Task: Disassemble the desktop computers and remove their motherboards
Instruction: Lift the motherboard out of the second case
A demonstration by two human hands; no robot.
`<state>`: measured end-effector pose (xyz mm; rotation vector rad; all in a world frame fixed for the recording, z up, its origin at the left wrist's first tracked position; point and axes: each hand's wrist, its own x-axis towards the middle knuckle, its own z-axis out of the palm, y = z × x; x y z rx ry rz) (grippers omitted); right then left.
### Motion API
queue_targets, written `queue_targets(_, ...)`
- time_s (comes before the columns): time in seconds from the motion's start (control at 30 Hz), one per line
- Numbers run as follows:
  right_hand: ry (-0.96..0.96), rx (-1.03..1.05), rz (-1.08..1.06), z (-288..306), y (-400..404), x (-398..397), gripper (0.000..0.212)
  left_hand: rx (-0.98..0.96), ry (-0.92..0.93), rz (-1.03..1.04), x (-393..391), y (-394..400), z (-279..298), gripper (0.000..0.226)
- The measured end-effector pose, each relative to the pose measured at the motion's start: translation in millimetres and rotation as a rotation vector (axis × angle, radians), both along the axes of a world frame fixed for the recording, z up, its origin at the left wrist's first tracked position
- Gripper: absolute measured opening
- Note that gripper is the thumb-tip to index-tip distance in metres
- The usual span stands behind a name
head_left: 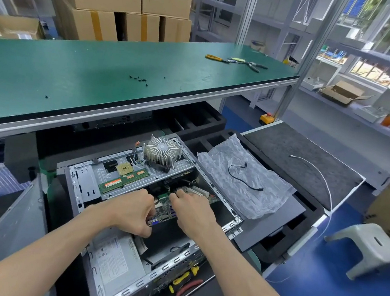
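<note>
My fingertips are hidden inside the open case (116, 182). Both hands, left (132, 210) and right (192, 212), are curled around the motherboard (165, 209), which sits between them mid-case.

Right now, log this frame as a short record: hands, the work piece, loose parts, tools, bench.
left hand: closed on the near edge of the motherboard, by its ports
right hand: fingers curled on the motherboard inside the open computer case
motherboard: not yet out of the case
heatsink: detached, resting on the case's far frame
memory sticks: two, lying loose on the frame, beside a processor chip
power supply: in the case's near end
tools: pliers on the green bench
screws: scattered on the bench
</note>
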<state>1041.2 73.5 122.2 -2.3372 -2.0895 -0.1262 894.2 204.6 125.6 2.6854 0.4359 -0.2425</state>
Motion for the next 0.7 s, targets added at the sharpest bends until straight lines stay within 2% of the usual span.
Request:
queue_targets(0.47,0.036,0.058,-0.021,3,-1,-3,0.032,-0.014,0.051,-0.007,2,2,9,0.031)
queue_targets(0.7,0.072,0.069,-0.056,6,3,-3,0.034,-0.092,-0.035,0.106,-7,4,11,0.033)
